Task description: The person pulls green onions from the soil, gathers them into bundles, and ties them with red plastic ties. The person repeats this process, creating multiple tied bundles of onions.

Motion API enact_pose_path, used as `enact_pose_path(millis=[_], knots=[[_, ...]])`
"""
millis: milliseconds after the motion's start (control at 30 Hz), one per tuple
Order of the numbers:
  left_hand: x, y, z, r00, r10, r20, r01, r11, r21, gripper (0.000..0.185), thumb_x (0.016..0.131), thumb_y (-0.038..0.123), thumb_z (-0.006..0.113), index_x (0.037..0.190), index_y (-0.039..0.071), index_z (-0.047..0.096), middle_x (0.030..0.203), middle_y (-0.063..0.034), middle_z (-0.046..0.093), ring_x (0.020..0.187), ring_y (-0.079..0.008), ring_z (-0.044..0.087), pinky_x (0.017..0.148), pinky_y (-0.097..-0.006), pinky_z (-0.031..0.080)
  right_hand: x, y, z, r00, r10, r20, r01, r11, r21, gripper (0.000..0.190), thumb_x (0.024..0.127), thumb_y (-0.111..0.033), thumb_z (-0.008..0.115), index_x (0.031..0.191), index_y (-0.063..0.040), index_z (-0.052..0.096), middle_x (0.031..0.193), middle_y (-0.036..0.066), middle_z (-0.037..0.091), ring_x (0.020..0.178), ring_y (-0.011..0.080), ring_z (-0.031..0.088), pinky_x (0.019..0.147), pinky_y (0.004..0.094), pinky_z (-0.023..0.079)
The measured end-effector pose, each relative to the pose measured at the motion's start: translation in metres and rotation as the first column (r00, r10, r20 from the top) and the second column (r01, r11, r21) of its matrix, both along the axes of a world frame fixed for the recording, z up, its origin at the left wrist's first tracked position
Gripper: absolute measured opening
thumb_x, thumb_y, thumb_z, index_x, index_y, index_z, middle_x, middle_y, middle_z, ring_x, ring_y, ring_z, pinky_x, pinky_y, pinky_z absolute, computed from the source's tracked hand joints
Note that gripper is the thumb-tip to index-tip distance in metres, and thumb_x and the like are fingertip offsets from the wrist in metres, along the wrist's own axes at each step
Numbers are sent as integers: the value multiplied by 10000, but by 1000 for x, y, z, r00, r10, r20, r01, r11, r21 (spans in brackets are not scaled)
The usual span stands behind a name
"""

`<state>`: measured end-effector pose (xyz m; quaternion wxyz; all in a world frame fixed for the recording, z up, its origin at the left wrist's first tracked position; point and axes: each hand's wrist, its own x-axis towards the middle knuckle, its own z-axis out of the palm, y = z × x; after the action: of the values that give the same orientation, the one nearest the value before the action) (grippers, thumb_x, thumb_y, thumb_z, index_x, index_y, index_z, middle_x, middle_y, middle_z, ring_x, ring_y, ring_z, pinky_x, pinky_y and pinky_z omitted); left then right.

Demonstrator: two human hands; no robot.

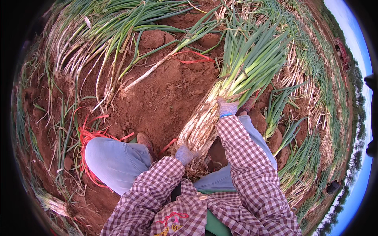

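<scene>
A thick bundle of green onions lies slantwise before me, its roots near my lap and its green leaves pointing up and right. My left hand, in a thin glove, is on the root end of the white stalks. Farther up, my right hand, also gloved, grips the bundle's right side where white turns to green; its fingers are partly hidden. A red plastic strip shows beside the bundle's lower left edge. One single green onion lies on the soil to the left.
Loose green onions lie in a row at upper left, with more along the right. Red plastic strips are heaped by my bent left knee. Another red strip lies on the soil. A tied bundle lies at lower left.
</scene>
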<state>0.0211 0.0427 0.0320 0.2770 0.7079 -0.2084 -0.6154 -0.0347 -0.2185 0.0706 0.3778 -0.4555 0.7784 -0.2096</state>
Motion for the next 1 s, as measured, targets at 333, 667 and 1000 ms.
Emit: enact_pose_path(millis=[333, 667, 1000], knots=[[6, -16, 37, 991, -131, 22, 126, 981, 146, 984, 683, 417, 778, 1397, -79, 317, 1299, -294, 501, 1188, -370, 525, 1010, -377, 409, -26, 15, 18, 306, 433, -848, -938, 289, -191, 453, 855, -350, 594, 1223, -87, 576, 1354, 115, 460, 1310, 352, 328, 1112, 530, 191], [-12, -5, -1, 942, 183, -280, -138, 975, 172, 826, 641, 262, 861, 1260, -100, 451, 1170, -240, 583, 1063, -308, 581, 925, -353, 473, -19, 17, -33, 386, 343, -857, -908, 307, -286, 397, 756, -234, 653, 1135, -125, 605, 1246, 58, 515, 1250, 361, 350, 1065, 579, 237], [30, -59, 74, 651, -653, 387, 644, 745, 175, 477, 867, 424, 580, 1033, -22, 608, 878, -226, 668, 810, -344, 662, 741, -458, 505, -17, 12, -25, 400, 307, -864, -899, 314, -305, 330, 786, -212, 630, 1109, -144, 622, 1241, 54, 503, 1263, 344, 347, 1092, 561, 216]])
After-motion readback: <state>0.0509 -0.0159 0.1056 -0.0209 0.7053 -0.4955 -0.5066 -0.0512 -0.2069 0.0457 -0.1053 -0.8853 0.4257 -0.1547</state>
